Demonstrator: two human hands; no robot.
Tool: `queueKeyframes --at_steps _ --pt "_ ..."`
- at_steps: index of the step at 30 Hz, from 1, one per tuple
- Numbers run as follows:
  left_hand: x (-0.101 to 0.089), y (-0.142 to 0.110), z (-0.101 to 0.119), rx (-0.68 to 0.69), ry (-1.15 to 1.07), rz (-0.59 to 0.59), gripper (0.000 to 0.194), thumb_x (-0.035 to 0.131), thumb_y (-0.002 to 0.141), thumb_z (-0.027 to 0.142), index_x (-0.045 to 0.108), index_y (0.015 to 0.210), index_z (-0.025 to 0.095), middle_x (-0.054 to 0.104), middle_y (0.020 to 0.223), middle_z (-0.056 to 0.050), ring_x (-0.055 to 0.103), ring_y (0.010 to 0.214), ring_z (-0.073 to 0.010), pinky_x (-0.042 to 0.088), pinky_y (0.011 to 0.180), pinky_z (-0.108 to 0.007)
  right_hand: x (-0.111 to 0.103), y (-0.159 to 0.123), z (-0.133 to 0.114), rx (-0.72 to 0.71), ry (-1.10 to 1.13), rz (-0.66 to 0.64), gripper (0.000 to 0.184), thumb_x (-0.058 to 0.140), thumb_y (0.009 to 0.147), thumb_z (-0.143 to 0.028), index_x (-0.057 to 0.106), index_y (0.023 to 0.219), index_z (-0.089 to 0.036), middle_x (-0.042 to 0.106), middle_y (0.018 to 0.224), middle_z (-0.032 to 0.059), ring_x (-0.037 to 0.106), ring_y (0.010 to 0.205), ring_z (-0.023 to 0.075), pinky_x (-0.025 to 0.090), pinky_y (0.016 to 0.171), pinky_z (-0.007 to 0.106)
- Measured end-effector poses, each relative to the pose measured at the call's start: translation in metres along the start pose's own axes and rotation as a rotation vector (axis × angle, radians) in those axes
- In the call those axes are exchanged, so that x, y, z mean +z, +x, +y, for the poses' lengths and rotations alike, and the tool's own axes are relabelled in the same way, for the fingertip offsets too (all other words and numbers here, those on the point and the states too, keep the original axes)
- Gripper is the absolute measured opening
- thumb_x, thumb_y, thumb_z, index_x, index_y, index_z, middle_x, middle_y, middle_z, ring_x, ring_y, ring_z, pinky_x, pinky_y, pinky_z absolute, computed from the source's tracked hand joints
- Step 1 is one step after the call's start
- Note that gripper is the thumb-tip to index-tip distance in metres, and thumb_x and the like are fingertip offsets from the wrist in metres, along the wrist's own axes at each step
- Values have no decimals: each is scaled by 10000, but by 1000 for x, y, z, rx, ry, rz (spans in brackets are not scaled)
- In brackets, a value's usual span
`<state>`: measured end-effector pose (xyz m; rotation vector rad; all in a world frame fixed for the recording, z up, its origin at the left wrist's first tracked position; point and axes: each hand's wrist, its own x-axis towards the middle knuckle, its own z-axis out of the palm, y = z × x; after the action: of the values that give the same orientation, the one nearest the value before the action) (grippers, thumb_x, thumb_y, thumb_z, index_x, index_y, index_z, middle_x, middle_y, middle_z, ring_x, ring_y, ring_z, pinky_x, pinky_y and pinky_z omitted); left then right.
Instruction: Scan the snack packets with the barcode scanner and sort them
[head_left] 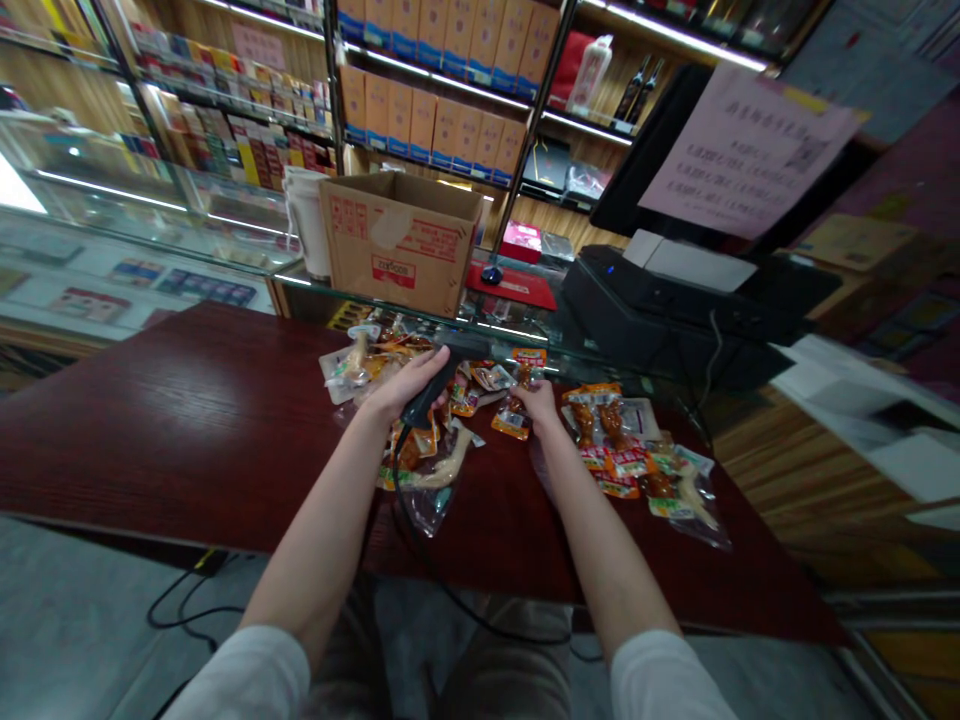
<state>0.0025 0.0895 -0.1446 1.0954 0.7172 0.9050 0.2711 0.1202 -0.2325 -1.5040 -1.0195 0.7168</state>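
My left hand (411,385) is wrapped round a black handheld barcode scanner (433,392), its cable running down towards my lap. The scanner's head points forward and right, over a pile of packaged snacks (405,455) in clear and orange wrappers. Between thumb and fingers of my right hand (536,402) is a snack packet (513,418) with orange ends and brown food inside. Some of that packet is hidden by the hand. Right of my forearm lies a second group of snack packets (615,440), among them clear bags with pale and brown pieces.
The dark red wooden table (187,430) carries both groups. Behind it, on a glass counter, stand an open cardboard box (401,245) and a white container (307,225). A black printer-like machine (675,310) and a monitor with a pink notice (750,150) are at the right.
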Motion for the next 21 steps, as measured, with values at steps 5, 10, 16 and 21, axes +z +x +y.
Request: queueKeyframes --at_steps 5,10,16,21 --pt "14 -5 -4 -71 75 -142 409 597 903 508 583 1082 141 701 745 -65 543 428 -93 416 380 -204 -27 -21 -6 -84 460 90 626 806 586 -451 349 982 -287 671 979 -13 696 754 166 576 771 376" --pt "31 -3 -16 -81 159 -229 398 625 879 517 581 1016 146 719 840 -92 534 436 -78 392 373 -199 -52 -24 -6 -75 536 201 492 695 749 -448 374 1087 -289 648 1000 -2 698 827 166 559 842 426" --pt "46 0 -29 -52 220 -296 480 627 835 607 561 951 146 697 827 -74 519 455 -66 383 371 -184 -56 -21 -2 -55 560 208 470 675 737 -420 414 1100 -275 630 952 -14 692 856 172 556 864 434" --pt "53 -2 -30 -36 211 -329 519 637 798 652 536 922 158 635 728 -16 485 444 -62 372 371 -186 -54 -25 -8 -62 601 155 450 710 711 -381 396 1016 -273 641 899 -26 704 823 179 565 846 451"
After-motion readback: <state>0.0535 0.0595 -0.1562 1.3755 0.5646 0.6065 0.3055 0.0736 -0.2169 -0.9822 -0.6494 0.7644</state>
